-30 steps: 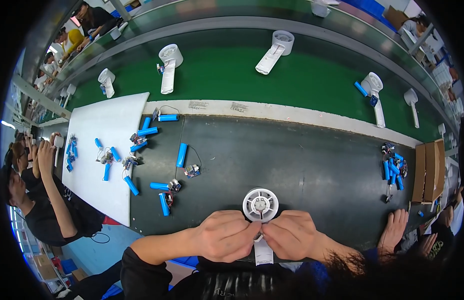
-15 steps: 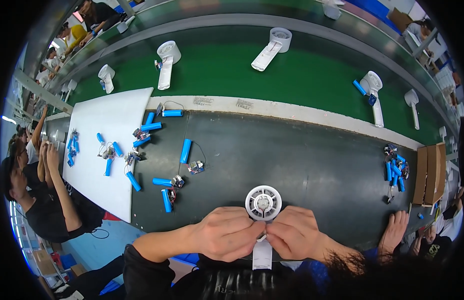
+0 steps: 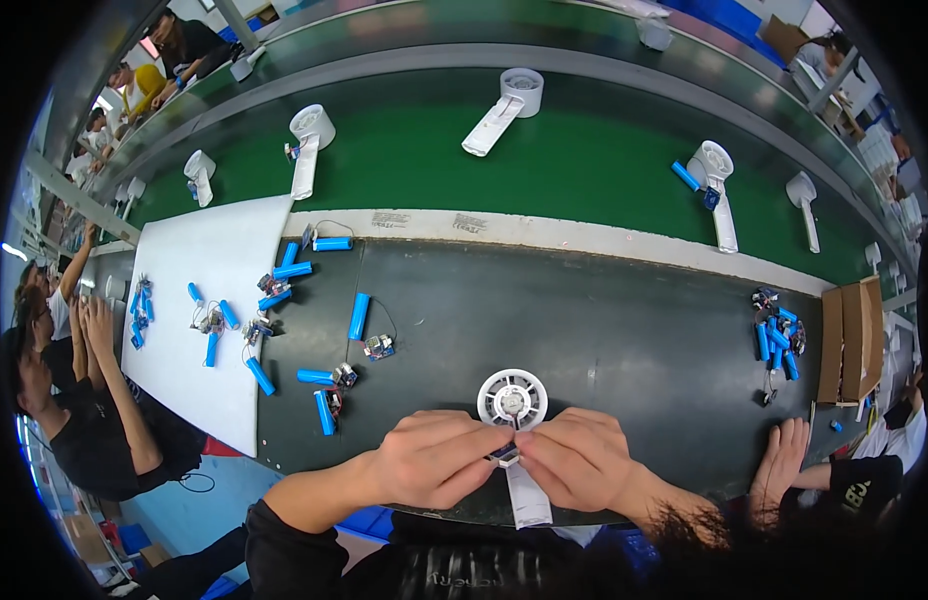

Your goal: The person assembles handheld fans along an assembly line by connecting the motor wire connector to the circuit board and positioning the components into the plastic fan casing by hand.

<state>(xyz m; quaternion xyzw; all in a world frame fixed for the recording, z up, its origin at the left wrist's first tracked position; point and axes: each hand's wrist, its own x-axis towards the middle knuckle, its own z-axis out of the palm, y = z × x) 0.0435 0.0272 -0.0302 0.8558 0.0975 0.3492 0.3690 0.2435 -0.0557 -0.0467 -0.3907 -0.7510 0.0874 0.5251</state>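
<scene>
A white hand-held fan body lies on the dark mat in front of me, its round grille head [image 3: 512, 398] pointing away and its handle [image 3: 528, 498] toward me. My left hand [image 3: 434, 462] and my right hand [image 3: 574, 458] meet over the neck of the fan, fingertips pinching a small dark part [image 3: 504, 458] there. Both hands grip the fan between head and handle. Loose blue battery cells with wired circuit boards [image 3: 329, 385] lie just left of my left hand.
A white sheet [image 3: 199, 330] at left carries more blue cells. A green conveyor belt [image 3: 584, 170] behind holds several white fan bodies. A cardboard box [image 3: 852, 340] and blue cells [image 3: 774, 335] sit at right. Other people's hands [image 3: 784, 455] and arms [image 3: 94, 350] flank me.
My hands and the fan have stayed nearly in place; the fingers have shifted slightly around the fan's neck.
</scene>
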